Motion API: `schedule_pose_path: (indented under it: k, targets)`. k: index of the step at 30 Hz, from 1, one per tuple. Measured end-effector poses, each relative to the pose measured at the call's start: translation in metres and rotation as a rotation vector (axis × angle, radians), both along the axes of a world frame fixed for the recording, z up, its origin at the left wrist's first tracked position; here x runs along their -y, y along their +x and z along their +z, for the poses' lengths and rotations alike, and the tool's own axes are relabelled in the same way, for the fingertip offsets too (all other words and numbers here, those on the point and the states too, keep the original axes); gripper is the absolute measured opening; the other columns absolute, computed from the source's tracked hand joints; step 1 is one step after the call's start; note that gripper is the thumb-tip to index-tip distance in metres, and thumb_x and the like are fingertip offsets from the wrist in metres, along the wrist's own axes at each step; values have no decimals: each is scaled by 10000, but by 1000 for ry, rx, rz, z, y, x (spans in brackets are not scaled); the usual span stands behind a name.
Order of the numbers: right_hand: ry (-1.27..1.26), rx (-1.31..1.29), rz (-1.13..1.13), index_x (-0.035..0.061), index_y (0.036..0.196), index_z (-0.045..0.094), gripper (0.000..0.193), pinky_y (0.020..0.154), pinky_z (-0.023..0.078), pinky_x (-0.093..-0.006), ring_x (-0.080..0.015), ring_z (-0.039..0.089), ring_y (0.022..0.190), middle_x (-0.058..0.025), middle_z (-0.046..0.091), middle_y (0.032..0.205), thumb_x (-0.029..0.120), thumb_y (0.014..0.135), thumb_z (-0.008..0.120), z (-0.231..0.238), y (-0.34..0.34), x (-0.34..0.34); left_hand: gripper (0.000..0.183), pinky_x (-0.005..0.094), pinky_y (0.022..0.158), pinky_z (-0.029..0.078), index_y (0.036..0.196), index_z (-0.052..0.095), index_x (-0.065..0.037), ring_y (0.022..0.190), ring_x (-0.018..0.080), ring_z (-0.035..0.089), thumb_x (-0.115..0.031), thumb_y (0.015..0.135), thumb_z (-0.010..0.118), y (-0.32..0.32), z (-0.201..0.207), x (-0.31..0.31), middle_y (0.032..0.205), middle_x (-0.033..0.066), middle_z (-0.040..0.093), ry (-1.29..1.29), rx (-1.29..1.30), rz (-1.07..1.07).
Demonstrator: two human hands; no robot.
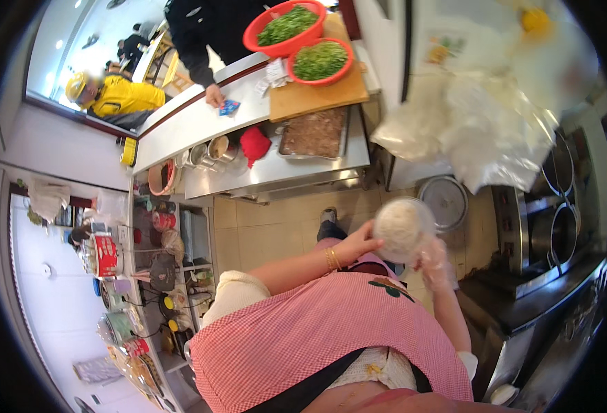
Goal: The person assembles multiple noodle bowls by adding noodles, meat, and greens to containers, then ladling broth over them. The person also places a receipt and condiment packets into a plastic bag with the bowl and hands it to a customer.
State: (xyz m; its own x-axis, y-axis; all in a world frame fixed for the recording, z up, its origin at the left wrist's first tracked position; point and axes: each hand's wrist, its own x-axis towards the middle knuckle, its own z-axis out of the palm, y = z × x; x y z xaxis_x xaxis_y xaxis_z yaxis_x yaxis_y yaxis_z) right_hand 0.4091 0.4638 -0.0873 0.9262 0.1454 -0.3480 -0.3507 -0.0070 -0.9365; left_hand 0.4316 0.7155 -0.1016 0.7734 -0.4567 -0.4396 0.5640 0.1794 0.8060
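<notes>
Between my hands, in front of my red-checked apron, is a round clear plastic bowl [403, 224] with white food in it, perhaps noodles or rice; the kind is too blurred to tell. My left hand [360, 244] is bare, with gold bracelets at its wrist, and grips the bowl's left side with the thumb on top. My right hand [435, 264] wears a clear plastic glove and holds the bowl's lower right side. Its fingers are partly blurred behind the bowl.
Ahead, a steel counter carries a tray of brown food [313, 133], a red cloth [254, 144] and a cutting board [317, 93] with red baskets of chopped greens [319, 60]. A lidded pot [444, 202] and a cooker [558, 234] stand right. Someone's hand [215, 96] touches a blue packet [229, 107].
</notes>
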Motion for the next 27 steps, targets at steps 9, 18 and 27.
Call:
schedule_pose_path:
  k: [9,18,27]
  targets:
    - [-123,62,336,-7,1177,625,301,706,553,-316,-205,676,811,-139,689,948,211,974,583,-57,204,-278,574,325,1010,449,1414,424,-5,1189,171,539,-193,914,635,11,-32,-269,1306,99,571,85,-43,746]
    - [-1188,288,408,98,1368,530,688,907,513,-452,-442,597,1093,-288,538,1316,289,758,785,-142,308,-337,664,372,1125,344,1427,396,36,1293,224,477,-223,885,681,39,-37,-366,1380,137,522,-3,82,771]
    - [-834,493,180,-12,865,687,169,667,493,-417,-306,628,750,-166,646,798,142,804,721,-109,299,-333,599,356,1108,374,1421,411,11,1281,209,487,-107,878,633,73,-43,-357,1373,123,524,-105,-4,695]
